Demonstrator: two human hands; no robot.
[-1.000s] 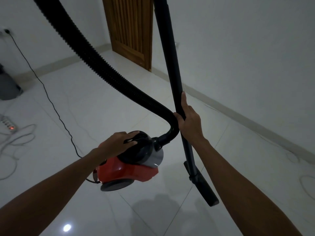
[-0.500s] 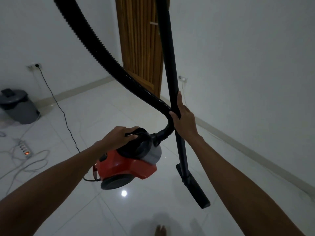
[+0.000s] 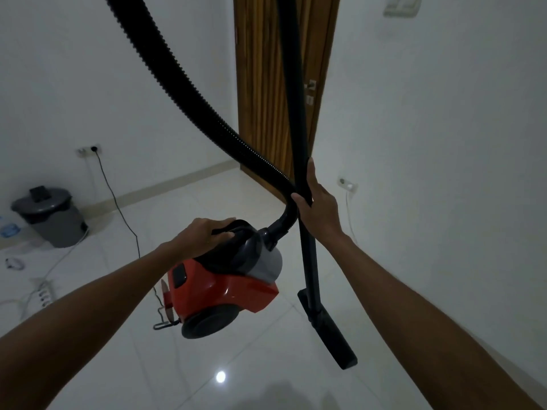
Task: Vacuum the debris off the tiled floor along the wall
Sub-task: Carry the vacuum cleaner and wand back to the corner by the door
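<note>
A red and black canister vacuum [image 3: 225, 288] hangs above the white tiled floor [image 3: 266, 365]. My left hand [image 3: 204, 235] grips its black top handle. A ribbed black hose [image 3: 183, 93] rises from the canister's front and arcs out of the frame's top. My right hand [image 3: 318, 205] holds the straight black wand [image 3: 296, 93], thumb along the tube. The flat floor nozzle [image 3: 334, 335] at the wand's lower end hovers just above the tiles near the right wall. I see no debris on the floor.
A wooden door [image 3: 281, 84] stands ahead at the corner. A grey lidded bin [image 3: 50, 217] sits by the left wall. A black power cord [image 3: 118, 202] runs from a wall socket [image 3: 88, 150] to the vacuum. A white power strip [image 3: 44, 294] lies at left.
The view has tilted up and the room has shifted down and right in the frame. The vacuum stays lifted in both hands and has come closer to the door corner.
</note>
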